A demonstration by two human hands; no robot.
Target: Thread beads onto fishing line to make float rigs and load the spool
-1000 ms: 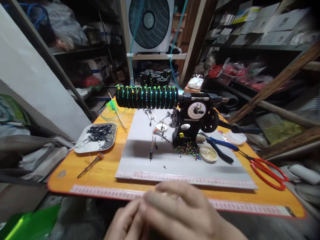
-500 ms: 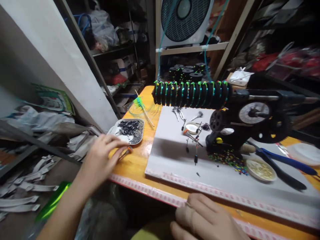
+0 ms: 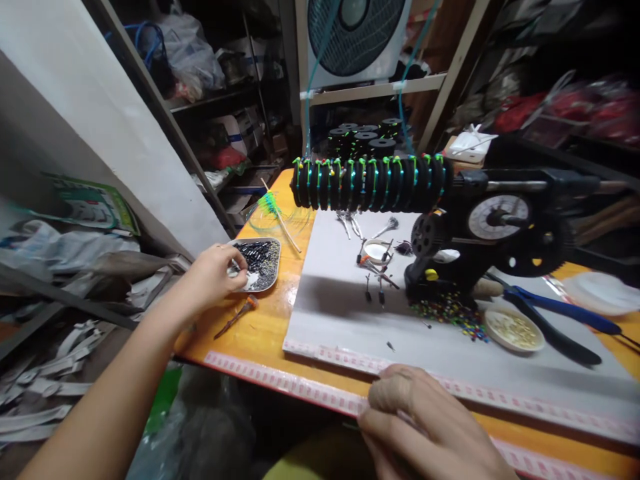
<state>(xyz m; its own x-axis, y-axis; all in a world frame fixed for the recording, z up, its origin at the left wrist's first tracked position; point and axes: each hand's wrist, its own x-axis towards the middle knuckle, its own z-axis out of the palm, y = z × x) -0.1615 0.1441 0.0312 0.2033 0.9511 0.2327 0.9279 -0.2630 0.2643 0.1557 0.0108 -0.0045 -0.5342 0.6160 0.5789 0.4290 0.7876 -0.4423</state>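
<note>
My left hand [image 3: 216,272] is over the near left side of a white tray [image 3: 273,280] that holds black tube-like pieces [image 3: 254,255] and small grey bits. Its thumb and fingertips are pinched together; whatever is between them is too small to make out. Just below the tray, a thin brown tool with an orange end [image 3: 236,315] lies on the yellow table. At the table's front edge, my right hand [image 3: 425,417] is closed, thumb against the fingers. A faint thin line shows by its fingertips, but I cannot tell what it is.
A black machine [image 3: 445,253] carries a ribbed roller [image 3: 370,183] strung with green threads. On the white board [image 3: 330,320] lie coloured beads [image 3: 450,313], a dish of gold-coloured bits [image 3: 515,330] and blue-handled pliers [image 3: 565,310]. A fan [image 3: 356,40] stands behind.
My left hand has let go of the orange-ended tool, leaving it on the table, and has moved up to the tray. My right hand stays by the table edge. The view has shifted slightly.
</note>
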